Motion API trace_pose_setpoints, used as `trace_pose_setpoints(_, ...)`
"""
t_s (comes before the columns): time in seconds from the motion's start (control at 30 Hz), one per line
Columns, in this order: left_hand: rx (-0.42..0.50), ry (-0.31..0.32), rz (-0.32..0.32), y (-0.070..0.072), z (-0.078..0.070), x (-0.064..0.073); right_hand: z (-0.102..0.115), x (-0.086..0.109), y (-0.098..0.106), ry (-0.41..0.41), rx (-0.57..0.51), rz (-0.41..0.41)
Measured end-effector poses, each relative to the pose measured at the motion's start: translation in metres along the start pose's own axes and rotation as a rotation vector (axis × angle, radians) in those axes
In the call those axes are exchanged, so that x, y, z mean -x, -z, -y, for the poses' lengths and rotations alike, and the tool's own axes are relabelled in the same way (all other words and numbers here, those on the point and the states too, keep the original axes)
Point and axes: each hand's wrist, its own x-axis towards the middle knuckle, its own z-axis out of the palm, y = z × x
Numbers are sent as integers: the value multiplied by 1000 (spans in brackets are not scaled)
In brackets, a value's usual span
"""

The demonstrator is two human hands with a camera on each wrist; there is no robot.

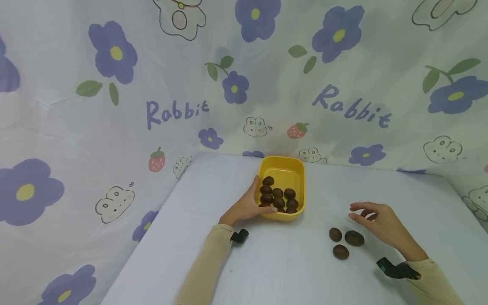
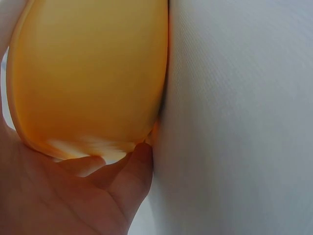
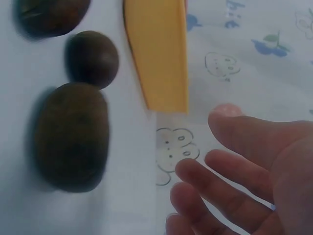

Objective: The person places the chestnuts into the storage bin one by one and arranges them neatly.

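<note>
A yellow plastic box (image 1: 287, 178) sits toward the back of the white table. Several dark brown, egg-shaped things (image 1: 278, 203), perhaps passion fruits, lie inside it, mostly toward the front. My left hand (image 1: 245, 206) grips the box's near left corner, thumb over the front rim. In the left wrist view its fingers bend against the yellow wall (image 2: 93, 73). My right hand (image 1: 381, 222) hovers with bent, parted fingers and holds nothing. Near it on the table lie a larger oval brown one (image 1: 354, 238) and two smaller ones, one at the left (image 1: 335, 234), one nearer me (image 1: 341, 252).
A white cloth backdrop (image 1: 228, 114) printed with flowers and rabbits hangs behind the table (image 1: 274, 262) and along its left side. The loose brown things lie to the right of the box, nearer the front.
</note>
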Motion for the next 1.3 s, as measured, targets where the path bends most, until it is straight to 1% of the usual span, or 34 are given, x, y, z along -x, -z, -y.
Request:
trace_pose_setpoints(0.07, -4, 2, 1, 0, 0, 0, -3, 6, 0, 5, 0, 2)
trace_pose_setpoints(0.13, -5, 1, 3, 0, -1, 0, -6, 10, 0, -1, 1, 21)
trace_pose_setpoints(0.27, 4, -5, 0, -1, -1, -1, -10, 15, 0, -16, -18, 92)
trace_pose_setpoints(0.47, 4, -2, -7, -1, -3, 0, -15, 15, 1, -15, -42, 203)
trace_pose_setpoints(0.6, -1, 4, -3, -1, -2, 0, -18, 17, 2, 4, -48, 243)
trace_pose_setpoints(0.83, -18, 30, -4, 0, -3, -2, -23, 19, 3, 84, -83, 318)
trace_pose_setpoints(1.0, -17, 33, -12, 1, -3, -3, -24, 17, 3, 112, -59, 323)
trace_pose_setpoints(1.13, -4, 24, -9, 1, -3, -3, -24, 16, 3, 80, -48, 326)
trace_pose_setpoints(1.3, -8, 26, -3, -1, -2, -3, -21, 18, 3, 6, -35, 347)
